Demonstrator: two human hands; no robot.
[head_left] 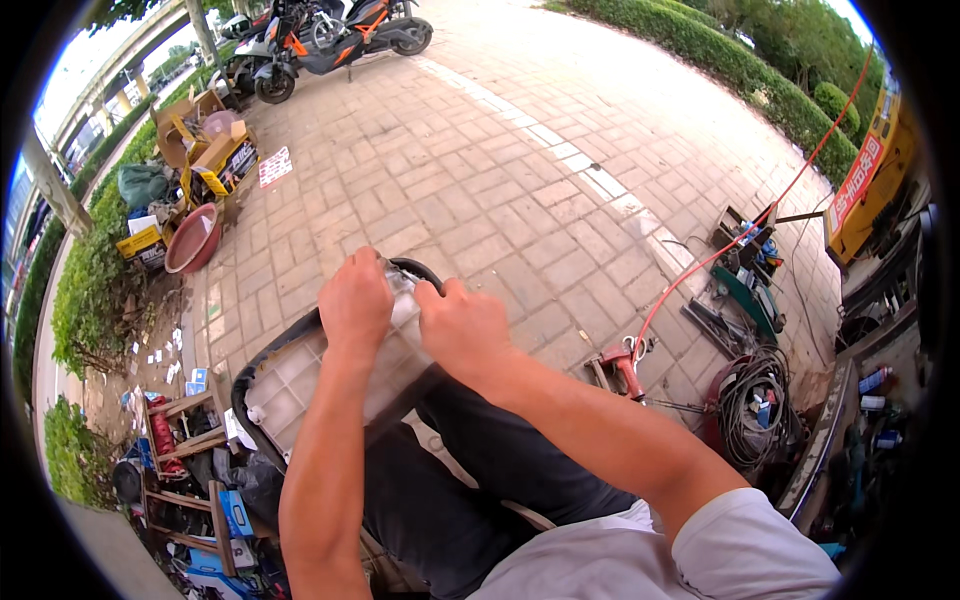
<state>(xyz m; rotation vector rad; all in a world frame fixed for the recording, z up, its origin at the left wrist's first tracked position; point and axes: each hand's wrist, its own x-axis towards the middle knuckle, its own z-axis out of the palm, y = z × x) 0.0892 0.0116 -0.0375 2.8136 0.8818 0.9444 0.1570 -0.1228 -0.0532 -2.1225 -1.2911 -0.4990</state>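
A scooter seat (290,392) lies upside down across my lap, its pale ribbed plastic base facing up and a black cover wrapped round the rim. My left hand (357,300) is closed at the far end of the seat, with the knuckles up and the fingertips hidden. Just to the right of it, my right hand (465,328) is closed on the black cover's edge, thumb pointing toward the left hand. On the paving to my right lies a red air staple gun (622,370), joined to a red hose (672,300).
A coil of grey cable (752,405) and a toolbox (745,240) sit at the right. Cardboard boxes (222,160) and a reddish basin (194,238) stand at the far left. A wooden frame (218,520) with scraps is near left. Parked scooters (340,40) stand beyond.
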